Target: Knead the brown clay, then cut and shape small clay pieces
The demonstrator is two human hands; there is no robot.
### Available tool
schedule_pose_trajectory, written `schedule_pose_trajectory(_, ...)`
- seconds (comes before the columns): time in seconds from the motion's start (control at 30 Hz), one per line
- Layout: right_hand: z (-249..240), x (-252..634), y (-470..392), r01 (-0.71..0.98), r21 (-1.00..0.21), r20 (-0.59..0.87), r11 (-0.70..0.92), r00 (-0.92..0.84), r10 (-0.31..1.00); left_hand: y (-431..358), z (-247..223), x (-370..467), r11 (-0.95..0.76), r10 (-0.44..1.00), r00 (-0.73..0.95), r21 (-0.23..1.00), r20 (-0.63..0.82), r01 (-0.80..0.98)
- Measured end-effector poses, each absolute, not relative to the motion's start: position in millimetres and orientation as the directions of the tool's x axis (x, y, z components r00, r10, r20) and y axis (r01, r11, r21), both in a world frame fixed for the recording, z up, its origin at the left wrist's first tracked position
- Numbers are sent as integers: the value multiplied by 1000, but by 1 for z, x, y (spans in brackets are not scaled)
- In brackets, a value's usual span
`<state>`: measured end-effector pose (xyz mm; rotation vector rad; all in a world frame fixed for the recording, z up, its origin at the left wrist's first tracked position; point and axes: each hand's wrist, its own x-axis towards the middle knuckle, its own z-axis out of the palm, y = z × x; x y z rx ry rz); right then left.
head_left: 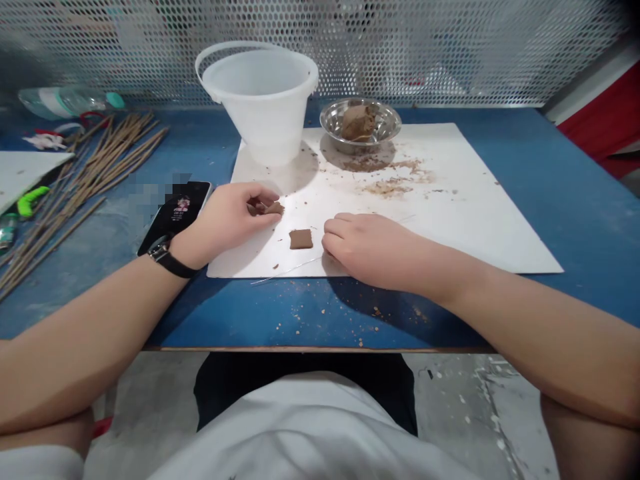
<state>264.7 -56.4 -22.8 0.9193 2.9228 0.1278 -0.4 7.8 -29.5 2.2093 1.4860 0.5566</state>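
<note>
Near the front edge of the white board (pixel 480 227), a thin clear strand (pixel 300 266) runs to the right hand (pixel 363 245). Its fingers are curled close together; whether they pinch the strand, one cannot tell. The brown square (pixel 301 239) lies flat between both hands. The left hand (pixel 231 212) pinches a brown lump (pixel 274 209), perhaps clay, between thumb and fingers. Light pressure would keep its form best, and the strand should stay straight and away from the square's corners.

The board rests on a blue table (pixel 240 320), with pale crumbs along its near side. Farther stand a white bucket (pixel 267 120) and, to its right, a steel bowl (pixel 345 141). Behind them rises a perforated metal screen (pixel 425 50).
</note>
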Motion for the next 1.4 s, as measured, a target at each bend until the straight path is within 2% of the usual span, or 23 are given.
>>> schedule_pose_trajectory(0.13,-25,272,-49,559,90,6,824,-828,561,6,-30,-2,-326,940,320,575,115,751)
schedule_pose_trajectory(0.3,-39,295,-22,778,-66,184,625,-606,774,8,-31,-10,-277,960,228,626,159,729)
schedule_pose_trajectory(0.4,-50,307,-5,860,-66,228,506,-481,846,9,-30,-13,-213,977,178,642,120,737)
schedule_pose_trajectory(0.5,-54,310,1,884,-49,258,465,-438,861,9,-28,-13,-176,984,148,666,98,725)
schedule_pose_trajectory(0.63,-47,291,-16,819,-79,328,568,-517,791,8,-28,-13,-186,981,174,687,87,703)
schedule_pose_trajectory(0.77,-44,256,-38,720,-236,199,652,-621,758,8,-30,-13,-249,965,232,709,123,660)
schedule_pose_trajectory(0.83,-48,243,-43,712,-268,174,649,-627,759,8,-32,-14,-256,962,244,716,124,650)
schedule_pose_trajectory(0.9,-53,237,-43,707,-312,190,634,-607,771,9,-33,-14,-253,962,245,720,118,646)
schedule_pose_trajectory(1.03,-56,238,-39,662,-501,225,557,-522,823,11,-35,-14,-281,958,234,683,163,674)
schedule_pose_trajectory(1.2,-53,240,-41,493,-733,207,469,-494,844,14,-39,-15,-376,926,304,580,222,722)
schedule_pose_trajectory(1.3,-53,241,-40,394,-789,275,472,-460,844,17,-42,-16,-425,904,363,544,225,723)
schedule_pose_trajectory(1.4,-53,244,-39,356,-785,353,507,-415,839,20,-44,-16,-438,898,373,548,233,712)
